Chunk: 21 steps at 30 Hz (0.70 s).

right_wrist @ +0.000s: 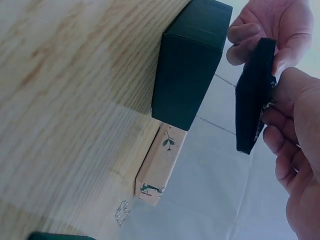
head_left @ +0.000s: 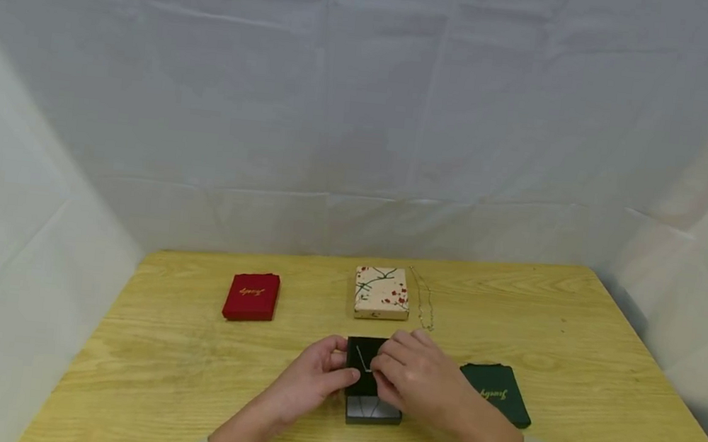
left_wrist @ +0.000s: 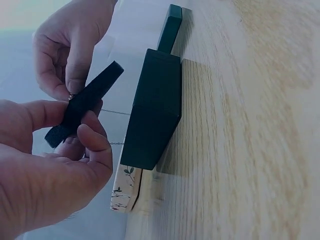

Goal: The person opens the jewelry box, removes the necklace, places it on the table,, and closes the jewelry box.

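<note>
Pad: a thin black, soft-looking square pad [head_left: 368,350], held in the grip and raised apart from the table, a fine silver necklace [right_wrist: 226,80] on it.
Left hand: the left hand [head_left: 313,377] is closed on the pad's edge, thumb in front and fingers behind, probably to steady it while leaving the face reachable.
Right hand: the right hand [head_left: 419,373] has thumb and fingertips pinched together at the pad's opposite side, apparently on the necklace, which needs a fine hold.
Box: an open dark green, square box base [head_left: 373,420] stands directly beneath the grip, likely put there so the strands have little slack to drag.
Lid: a flat dark green square lid with gold lettering [head_left: 500,395] lies right of the grip, out of the hands' way.
Beyond the grip: a cream square box with red blossoms [head_left: 382,293], a loose silver chain [head_left: 426,299] just right of it; farther left, a red square box with gold lettering [head_left: 252,298].
Head view only: the box base's grey interior and the red box.
Wrist views only: the pad edge-on, plus two strands spanning the gap between pad and box base.
</note>
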### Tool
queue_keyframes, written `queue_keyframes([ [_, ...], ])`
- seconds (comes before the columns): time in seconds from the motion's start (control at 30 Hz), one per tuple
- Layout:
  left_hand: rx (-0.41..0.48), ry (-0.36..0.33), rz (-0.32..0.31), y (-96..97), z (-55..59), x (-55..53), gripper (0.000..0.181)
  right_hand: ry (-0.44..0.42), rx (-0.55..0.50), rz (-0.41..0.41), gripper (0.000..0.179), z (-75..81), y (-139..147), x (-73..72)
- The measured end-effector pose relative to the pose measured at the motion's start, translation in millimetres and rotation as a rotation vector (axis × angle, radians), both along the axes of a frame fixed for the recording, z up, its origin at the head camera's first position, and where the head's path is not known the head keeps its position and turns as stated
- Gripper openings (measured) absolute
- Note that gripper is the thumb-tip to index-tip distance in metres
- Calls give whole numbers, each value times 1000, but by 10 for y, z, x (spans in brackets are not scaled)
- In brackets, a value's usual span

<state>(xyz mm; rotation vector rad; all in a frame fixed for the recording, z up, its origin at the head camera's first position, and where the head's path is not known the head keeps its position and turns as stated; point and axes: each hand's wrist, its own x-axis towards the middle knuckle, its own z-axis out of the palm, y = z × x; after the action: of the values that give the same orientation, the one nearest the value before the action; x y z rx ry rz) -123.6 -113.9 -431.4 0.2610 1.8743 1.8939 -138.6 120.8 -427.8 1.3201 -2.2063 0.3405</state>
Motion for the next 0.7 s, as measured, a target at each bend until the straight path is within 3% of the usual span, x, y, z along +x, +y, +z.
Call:
queue_keyframes([
  [0.23, -45, 33, 13, 4, 7, 7, 35, -80, -39, 11, 17, 65, 6, -30],
  [0.7, -70, 45, -10, 9, -12, 16, 32, -91, -105, 14, 21, 217, 21, -212],
])
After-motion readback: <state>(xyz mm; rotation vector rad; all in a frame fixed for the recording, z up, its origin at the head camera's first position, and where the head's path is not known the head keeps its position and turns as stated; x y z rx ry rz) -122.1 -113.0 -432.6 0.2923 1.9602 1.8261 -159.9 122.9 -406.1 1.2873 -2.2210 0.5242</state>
